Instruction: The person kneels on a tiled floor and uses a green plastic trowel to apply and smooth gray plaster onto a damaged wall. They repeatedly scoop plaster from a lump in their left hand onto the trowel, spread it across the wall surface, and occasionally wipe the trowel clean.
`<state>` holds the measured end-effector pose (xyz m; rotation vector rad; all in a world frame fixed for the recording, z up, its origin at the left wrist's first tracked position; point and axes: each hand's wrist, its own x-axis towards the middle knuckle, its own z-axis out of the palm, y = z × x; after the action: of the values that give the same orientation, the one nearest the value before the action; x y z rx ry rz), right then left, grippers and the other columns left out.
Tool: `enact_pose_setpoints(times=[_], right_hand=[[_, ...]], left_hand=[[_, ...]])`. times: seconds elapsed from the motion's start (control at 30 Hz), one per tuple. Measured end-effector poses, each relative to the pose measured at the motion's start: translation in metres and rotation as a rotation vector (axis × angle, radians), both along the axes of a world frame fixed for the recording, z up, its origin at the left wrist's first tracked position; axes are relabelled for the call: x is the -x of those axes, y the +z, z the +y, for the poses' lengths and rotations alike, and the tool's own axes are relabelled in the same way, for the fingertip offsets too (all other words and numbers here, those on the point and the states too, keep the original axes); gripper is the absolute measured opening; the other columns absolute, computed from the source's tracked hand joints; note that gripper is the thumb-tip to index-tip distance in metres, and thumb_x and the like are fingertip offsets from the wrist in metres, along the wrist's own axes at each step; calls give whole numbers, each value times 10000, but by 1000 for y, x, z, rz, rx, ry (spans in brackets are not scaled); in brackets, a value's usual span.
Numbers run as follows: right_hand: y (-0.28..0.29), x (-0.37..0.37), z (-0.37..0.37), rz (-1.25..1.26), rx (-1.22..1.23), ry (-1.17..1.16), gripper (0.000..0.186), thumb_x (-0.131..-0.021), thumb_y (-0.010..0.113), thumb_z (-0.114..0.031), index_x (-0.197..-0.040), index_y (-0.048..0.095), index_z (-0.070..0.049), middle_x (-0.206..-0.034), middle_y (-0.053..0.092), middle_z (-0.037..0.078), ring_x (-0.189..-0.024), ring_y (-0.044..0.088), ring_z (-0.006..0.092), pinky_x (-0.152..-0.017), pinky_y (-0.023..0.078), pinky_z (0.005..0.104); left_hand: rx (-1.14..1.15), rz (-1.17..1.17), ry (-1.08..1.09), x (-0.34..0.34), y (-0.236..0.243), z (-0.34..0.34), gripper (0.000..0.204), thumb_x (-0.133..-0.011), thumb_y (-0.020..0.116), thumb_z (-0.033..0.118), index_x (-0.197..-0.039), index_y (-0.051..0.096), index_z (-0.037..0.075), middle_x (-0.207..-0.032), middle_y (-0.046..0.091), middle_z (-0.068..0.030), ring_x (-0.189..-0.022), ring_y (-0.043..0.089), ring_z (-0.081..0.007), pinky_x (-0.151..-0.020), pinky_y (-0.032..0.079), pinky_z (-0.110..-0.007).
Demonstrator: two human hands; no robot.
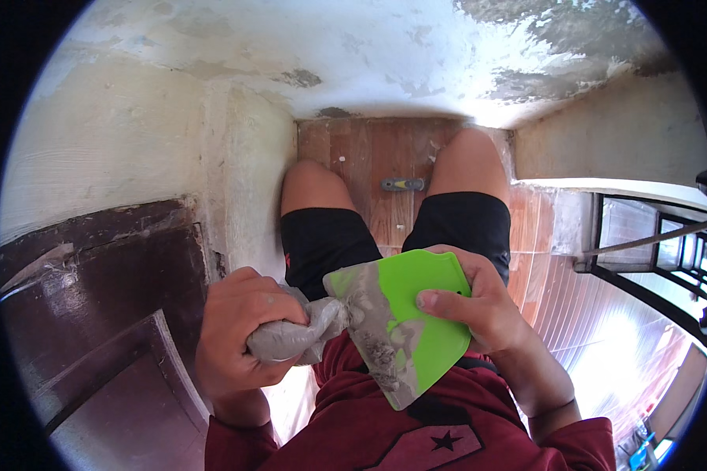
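My left hand [236, 326] is closed around a soft plastic bag [294, 334] that looks full of grey paste. The bag's narrow end meets the face of a bright green plastic spreader [428, 282]. My right hand [487, 302] grips this spreader by its right edge, thumb on top and fingers beneath. Grey paste [377, 337] coats the left part of the spreader, thick and rough in the middle, thinner toward the lower corner. Both hands are in front of my torso, above my lap.
Between my knees, a small grey and yellow tool [403, 184] lies on the wood-patterned floor [369, 149]. A patchy white wall [353, 63] stands close ahead. To the left is a dark brown door [126, 290]; at right, a black metal frame [652, 235].
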<state>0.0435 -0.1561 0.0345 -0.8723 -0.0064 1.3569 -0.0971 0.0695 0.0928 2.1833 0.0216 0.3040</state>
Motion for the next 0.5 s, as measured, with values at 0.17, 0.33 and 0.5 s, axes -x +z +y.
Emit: enact_pose_setpoints(times=[0.17,0.33,0.5], right_hand=[[0,2,1,54,-4,-26,382,-910,662,-86,-1248,539,42,-1098,665,102,-974,647,148,-869,532,303],[1,6,0,-9,27,-36,390,-914,659,-92,-1262,536,36,-1095,668,96,-974,647,146,-865,529,303],[2,3,-2,-246,37,19,391,-910,663,-90,-1257,535,35,-1079,676,93,-971,648,139,-856,522,299]], left_hand=[[-103,1,-34,-3,2,1,308,-644,823,215,-860,638,97,-696,653,-42,-581,622,-204,-542,378,-325],[-200,19,-54,-4,8,3,297,-662,803,218,-872,626,105,-705,659,-32,-577,617,-203,-530,357,-332],[-256,23,-45,-5,10,5,301,-660,802,235,-864,619,110,-697,654,-24,-571,612,-200,-529,356,-334]])
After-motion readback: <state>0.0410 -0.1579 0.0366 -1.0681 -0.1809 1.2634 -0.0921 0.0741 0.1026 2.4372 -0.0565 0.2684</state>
